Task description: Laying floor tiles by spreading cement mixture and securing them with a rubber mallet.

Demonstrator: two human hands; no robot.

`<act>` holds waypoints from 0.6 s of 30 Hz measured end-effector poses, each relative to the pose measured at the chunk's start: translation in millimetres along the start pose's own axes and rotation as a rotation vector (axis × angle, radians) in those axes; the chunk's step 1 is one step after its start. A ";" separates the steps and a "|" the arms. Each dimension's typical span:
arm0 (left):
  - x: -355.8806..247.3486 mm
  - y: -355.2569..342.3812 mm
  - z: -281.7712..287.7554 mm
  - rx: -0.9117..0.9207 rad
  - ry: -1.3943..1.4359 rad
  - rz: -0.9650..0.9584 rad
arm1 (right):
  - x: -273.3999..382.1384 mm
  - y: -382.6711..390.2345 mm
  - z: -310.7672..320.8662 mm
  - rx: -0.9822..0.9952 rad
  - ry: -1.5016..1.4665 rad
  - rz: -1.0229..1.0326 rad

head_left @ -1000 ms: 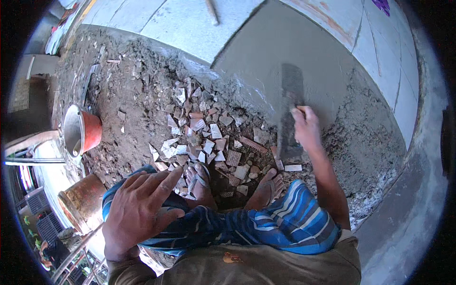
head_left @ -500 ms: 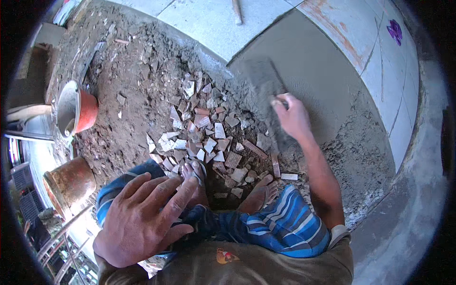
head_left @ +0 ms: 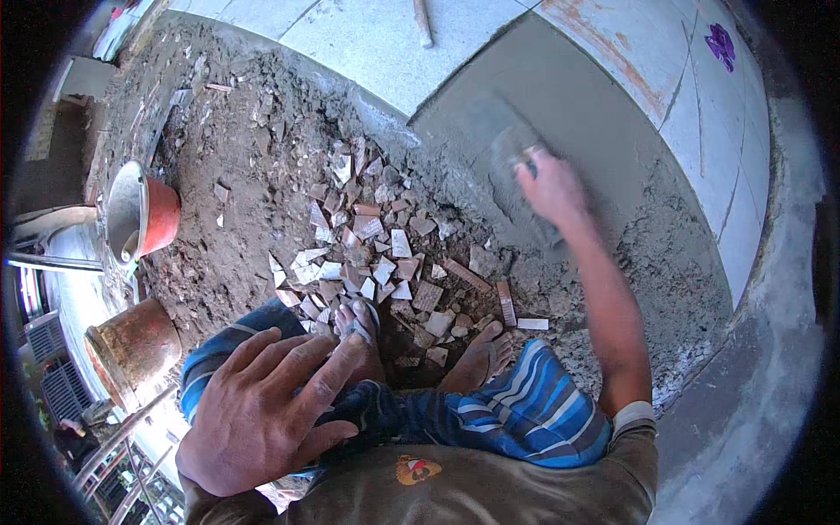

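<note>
My right hand (head_left: 551, 188) grips a mortar-coated flat trowel (head_left: 512, 140), blurred by motion, lying on a patch of grey wet mortar (head_left: 586, 109) bordered by pale floor tiles. The patch is smooth in its upper part and rough toward the lower right. My left hand (head_left: 262, 407) holds nothing, fingers outstretched over my left knee in blue striped shorts. Broken tile pieces (head_left: 398, 245) lie in a scattered pile before my sandalled feet.
A red bucket (head_left: 157, 210) and a rusty, stained bucket (head_left: 131, 350) stand at the left on rough earth. A stick (head_left: 422, 24) and a purple crumpled item (head_left: 719, 45) lie on the tiles. A grey concrete edge (head_left: 779, 262) curves along the right.
My right hand and trowel have moved forward and slightly left across the mortar, away from the tile pieces. My left hand has shifted only slightly.
</note>
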State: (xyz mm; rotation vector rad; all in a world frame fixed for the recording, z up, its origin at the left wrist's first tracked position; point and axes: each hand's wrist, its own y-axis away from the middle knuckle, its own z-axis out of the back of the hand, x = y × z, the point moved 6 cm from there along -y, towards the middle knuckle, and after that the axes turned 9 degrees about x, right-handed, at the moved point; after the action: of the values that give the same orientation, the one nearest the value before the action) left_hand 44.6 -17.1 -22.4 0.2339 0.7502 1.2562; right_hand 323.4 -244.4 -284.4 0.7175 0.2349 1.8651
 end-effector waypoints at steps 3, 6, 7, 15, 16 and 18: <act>0.7 -9.2 -0.4 -0.022 0.031 -0.035 | -38.4 -7.2 7.3 -0.152 -0.043 -0.006; -5.7 -5.0 4.8 -0.005 -0.012 -0.023 | -0.4 -7.9 -20.4 -0.021 -0.146 0.106; -4.5 -3.7 4.0 -0.017 0.004 -0.036 | 17.9 2.7 -27.9 0.086 -0.128 0.083; -11.0 -9.2 10.4 -0.008 -0.017 -0.009 | 9.3 3.3 -8.3 0.067 0.056 -0.055; -8.5 -8.6 11.8 -0.006 -0.011 0.008 | -17.9 6.4 1.2 -0.025 0.014 -0.115; -2.1 -7.6 11.3 -0.021 -0.019 0.010 | -84.0 21.5 28.5 -0.220 0.011 -0.245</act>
State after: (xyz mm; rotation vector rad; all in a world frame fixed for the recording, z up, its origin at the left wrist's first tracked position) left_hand 57.3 -18.8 -17.4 0.2322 0.7196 1.2692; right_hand 343.7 -333.4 -282.1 0.5044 0.1162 1.6308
